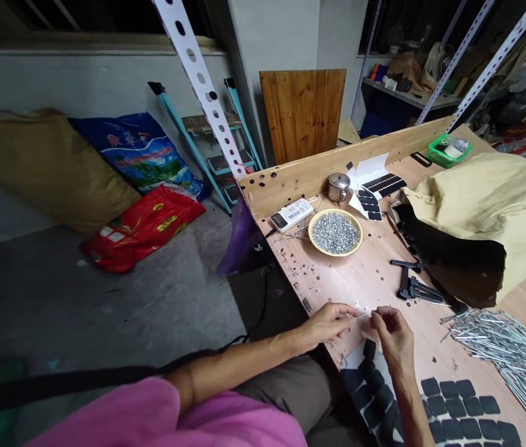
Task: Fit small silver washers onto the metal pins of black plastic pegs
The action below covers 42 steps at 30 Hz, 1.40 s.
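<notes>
My left hand and my right hand meet over the near edge of the wooden table, fingers pinched together. Between them runs a thin metal rod, with a tiny silvery part at the left fingertips. Which hand grips which piece is hard to make out. A sheet of black rounded pads lies under my right wrist. A yellow bowl of small silver parts stands farther back. A heap of metal rods lies at the right.
Black metal pieces lie mid-table beside a beige sack. A steel cup, a white device and pad sheets stand by the raised back board. Sacks lie on the floor at left.
</notes>
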Each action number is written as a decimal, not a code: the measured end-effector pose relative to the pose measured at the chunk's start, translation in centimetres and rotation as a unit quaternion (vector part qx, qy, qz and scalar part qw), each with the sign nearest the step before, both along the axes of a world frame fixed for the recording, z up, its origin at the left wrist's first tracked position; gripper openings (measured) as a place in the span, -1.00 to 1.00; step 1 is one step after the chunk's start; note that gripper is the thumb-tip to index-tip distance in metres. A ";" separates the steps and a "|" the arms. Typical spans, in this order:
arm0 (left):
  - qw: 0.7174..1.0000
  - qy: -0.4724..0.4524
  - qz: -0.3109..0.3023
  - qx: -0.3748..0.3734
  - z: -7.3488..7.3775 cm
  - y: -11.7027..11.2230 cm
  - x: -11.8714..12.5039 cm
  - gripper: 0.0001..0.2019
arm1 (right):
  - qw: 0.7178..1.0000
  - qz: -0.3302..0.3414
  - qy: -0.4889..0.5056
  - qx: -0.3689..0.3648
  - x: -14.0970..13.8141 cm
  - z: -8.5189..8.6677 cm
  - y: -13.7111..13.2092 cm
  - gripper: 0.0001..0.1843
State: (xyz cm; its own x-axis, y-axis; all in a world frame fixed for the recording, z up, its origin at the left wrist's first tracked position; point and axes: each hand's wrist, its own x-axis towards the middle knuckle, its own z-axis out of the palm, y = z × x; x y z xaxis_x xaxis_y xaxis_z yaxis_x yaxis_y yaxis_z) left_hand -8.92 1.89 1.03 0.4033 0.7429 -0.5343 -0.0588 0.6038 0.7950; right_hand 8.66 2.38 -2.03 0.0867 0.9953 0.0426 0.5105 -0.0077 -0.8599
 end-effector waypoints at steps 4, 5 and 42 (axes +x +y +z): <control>0.999 -0.024 -0.010 0.033 0.1 -0.3 0.8 -0.61 | 0.980 -0.084 0.177 -0.043 -0.7 1.0 -1.6 -0.67; 0.999 -0.027 -0.012 0.045 0.2 -0.4 0.9 -0.61 | 0.975 -0.097 0.195 -0.048 -0.9 1.1 -1.9 -0.66; 0.977 -0.093 -0.185 -0.046 0.6 -0.4 1.0 -0.44 | 0.977 0.126 -0.125 0.118 3.6 2.9 -5.4 -0.71</control>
State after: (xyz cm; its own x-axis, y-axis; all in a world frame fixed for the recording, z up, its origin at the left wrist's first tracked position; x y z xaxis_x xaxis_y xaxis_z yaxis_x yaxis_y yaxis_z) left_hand -7.87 1.53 1.63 0.7316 0.4811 -0.4830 0.0375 0.6791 0.7331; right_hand 12.24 -3.05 0.85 -0.2028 0.9438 0.2611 0.6656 0.3285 -0.6702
